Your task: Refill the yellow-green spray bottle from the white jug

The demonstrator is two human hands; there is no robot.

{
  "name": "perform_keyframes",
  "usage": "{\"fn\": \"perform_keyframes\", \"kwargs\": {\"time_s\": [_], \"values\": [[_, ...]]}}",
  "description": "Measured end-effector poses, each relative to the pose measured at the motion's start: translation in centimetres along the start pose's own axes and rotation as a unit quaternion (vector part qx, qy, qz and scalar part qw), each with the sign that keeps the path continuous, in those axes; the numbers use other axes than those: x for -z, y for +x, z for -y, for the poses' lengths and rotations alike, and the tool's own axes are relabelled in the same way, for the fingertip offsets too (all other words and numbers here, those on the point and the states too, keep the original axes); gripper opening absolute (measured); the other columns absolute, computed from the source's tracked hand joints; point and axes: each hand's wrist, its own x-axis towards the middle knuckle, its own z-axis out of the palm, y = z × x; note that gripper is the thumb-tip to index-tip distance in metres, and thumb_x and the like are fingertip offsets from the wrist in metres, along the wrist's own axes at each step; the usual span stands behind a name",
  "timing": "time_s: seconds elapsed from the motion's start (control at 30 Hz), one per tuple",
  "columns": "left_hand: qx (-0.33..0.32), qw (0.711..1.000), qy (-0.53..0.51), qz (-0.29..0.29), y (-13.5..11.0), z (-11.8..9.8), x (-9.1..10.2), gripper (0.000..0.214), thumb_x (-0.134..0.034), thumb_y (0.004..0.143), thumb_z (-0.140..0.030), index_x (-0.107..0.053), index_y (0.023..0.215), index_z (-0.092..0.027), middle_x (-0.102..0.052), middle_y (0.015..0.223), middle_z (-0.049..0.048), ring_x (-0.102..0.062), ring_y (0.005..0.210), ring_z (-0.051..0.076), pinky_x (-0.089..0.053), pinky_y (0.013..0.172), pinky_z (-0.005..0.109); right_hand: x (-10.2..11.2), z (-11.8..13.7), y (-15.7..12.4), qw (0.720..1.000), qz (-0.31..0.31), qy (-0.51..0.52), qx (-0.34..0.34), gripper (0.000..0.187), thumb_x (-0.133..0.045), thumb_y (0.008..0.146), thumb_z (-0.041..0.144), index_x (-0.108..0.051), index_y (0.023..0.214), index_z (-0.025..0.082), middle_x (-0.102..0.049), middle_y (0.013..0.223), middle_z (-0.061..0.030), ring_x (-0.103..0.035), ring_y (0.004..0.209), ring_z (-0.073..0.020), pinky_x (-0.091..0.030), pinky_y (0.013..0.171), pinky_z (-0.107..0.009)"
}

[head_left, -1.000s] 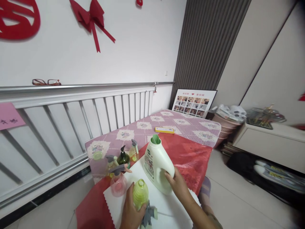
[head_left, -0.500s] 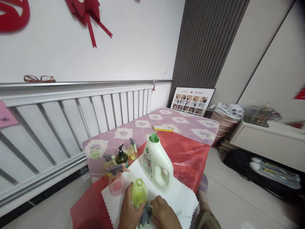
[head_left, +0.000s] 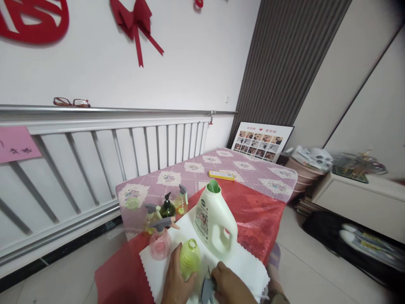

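My left hand point(head_left: 179, 276) is wrapped round a yellow-green ribbed bottle point(head_left: 190, 258), which stands upright with its neck uncovered. Close to its right, my right hand point(head_left: 232, 282) is closed on a grey trigger spray head point(head_left: 207, 289), partly hidden by the fingers. Both hands are over a white scalloped mat point(head_left: 249, 261). Beyond them stands a large pale green jug point(head_left: 218, 221) with a green cap point(head_left: 213, 185) sitting in its mouth. A pink spray bottle point(head_left: 160, 244) is just left of the bottle I hold.
Behind the pink bottle are a dark green pump bottle point(head_left: 167, 207) and yellowish spray bottles point(head_left: 182, 200). A yellow-edged box point(head_left: 221, 175) and a small green lid point(head_left: 132, 203) lie on the purple tablecloth point(head_left: 148, 190). Red cloth point(head_left: 259, 211) drapes over the table. A white railing point(head_left: 126, 147) runs behind.
My right hand and the spray head have moved slightly away from the bottle, and more of the grey head shows. The whole view has shifted a little. My left hand keeps its hold.
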Motion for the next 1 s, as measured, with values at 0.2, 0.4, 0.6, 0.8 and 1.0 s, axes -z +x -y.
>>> {"fn": "perform_keyframes", "kwargs": {"time_s": [0.2, 0.4, 0.6, 0.8, 1.0], "values": [[0.019, 0.999, -0.024, 0.010, -0.2, -0.7, 0.2, 0.082, -0.060, 0.067, -0.021, -0.031, 0.143, -0.012, -0.044, 0.151, 0.0180, -0.041, 0.141, 0.029, -0.035, 0.118, 0.043, 8.8, 6.1, 1.8, 0.990, -0.048, 0.123, 0.050, 0.014, -0.070, 0.066, 0.030, -0.067, 0.080, 0.026, -0.067, 0.078, -0.0015, -0.062, 0.068, -0.0205, -0.053, 0.062, -0.033], [0.027, 0.999, -0.012, 0.018, 0.0, -0.6, 0.1, 0.083, -0.058, 0.066, -0.022, -0.030, 0.143, -0.011, -0.042, 0.152, 0.0178, -0.038, 0.142, 0.029, -0.032, 0.120, 0.043, 10.7, 10.5, 4.3, 0.917, -0.170, 0.358, -0.033, 0.040, -0.084, 0.061, 0.046, -0.067, 0.090, 0.023, -0.071, 0.079, -0.0035, -0.064, 0.067, -0.0189, -0.055, 0.062, -0.032], [0.022, 1.000, -0.007, -0.003, 0.1, -0.4, -0.2, 0.085, -0.061, 0.063, -0.021, -0.033, 0.143, -0.010, -0.045, 0.150, 0.0172, -0.041, 0.141, 0.029, -0.036, 0.118, 0.041, 7.8, 11.3, 6.3, 0.889, -0.159, 0.429, -0.016, 0.045, -0.086, 0.059, 0.045, -0.068, 0.093, 0.022, -0.076, 0.090, -0.0047, -0.068, 0.078, -0.0215, -0.055, 0.073, -0.035], [0.023, 0.999, -0.005, 0.025, 0.0, -0.7, 0.2, 0.086, -0.061, 0.064, -0.025, -0.031, 0.144, -0.009, -0.042, 0.152, 0.0179, -0.039, 0.142, 0.030, -0.034, 0.119, 0.043, 5.0, 10.6, 6.3, 0.909, -0.121, 0.398, -0.032, 0.049, -0.084, 0.061, 0.044, -0.070, 0.102, 0.022, -0.077, 0.095, -0.0053, -0.069, 0.086, -0.0257, -0.055, 0.080, -0.038], [0.021, 0.999, -0.015, 0.023, 0.1, -0.8, 0.2, 0.087, -0.062, 0.064, -0.026, -0.032, 0.144, -0.010, -0.043, 0.152, 0.0177, -0.039, 0.142, 0.030, -0.034, 0.119, 0.042, 1.7, 8.5, 5.7, 0.939, -0.070, 0.335, -0.038, 0.046, -0.080, 0.066, 0.048, -0.071, 0.102, 0.020, -0.077, 0.090, -0.0059, -0.069, 0.086, -0.0272, -0.055, 0.081, -0.040]]}}
